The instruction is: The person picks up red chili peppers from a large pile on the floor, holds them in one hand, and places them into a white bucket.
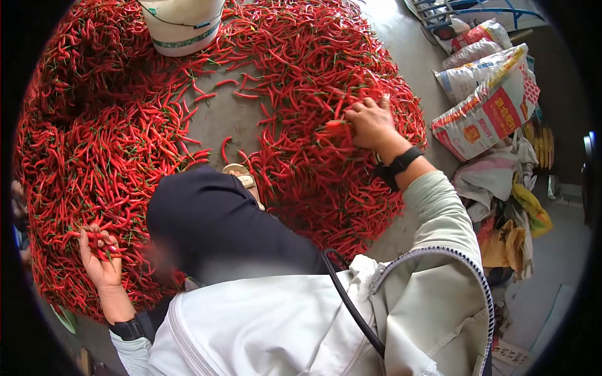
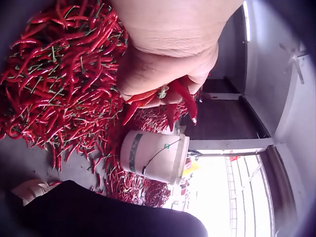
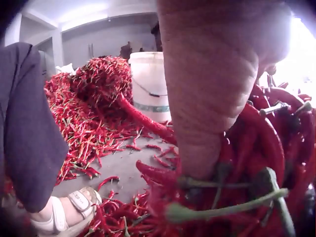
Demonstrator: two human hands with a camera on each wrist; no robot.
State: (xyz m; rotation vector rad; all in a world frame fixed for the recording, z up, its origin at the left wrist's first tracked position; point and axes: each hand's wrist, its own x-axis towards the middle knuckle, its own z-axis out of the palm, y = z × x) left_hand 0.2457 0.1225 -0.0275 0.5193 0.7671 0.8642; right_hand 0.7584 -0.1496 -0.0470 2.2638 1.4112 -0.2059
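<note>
Several red chili peppers (image 2: 183, 96) stick out of my left hand (image 1: 103, 257), whose fingers curl round them. That hand is over the left part of a wide heap of chili peppers (image 1: 94, 163), palm turned up in the head view. On the right, my right hand (image 1: 373, 125) is bent down at the right-hand heap (image 1: 307, 69). Red chili peppers (image 3: 148, 121) poke out beside its thumb, one of them blurred in the head view. Its fingertips are mostly hidden in the right wrist view, where green stems (image 3: 227, 207) lie close below the hand.
A white bucket (image 1: 185, 31) stands among the peppers at the far side. Grey floor (image 1: 226, 119) shows between the heaps, near a sandalled foot (image 1: 244, 182) and a dark-trousered knee (image 1: 213, 219). Printed sacks (image 1: 489, 113) lie at the right.
</note>
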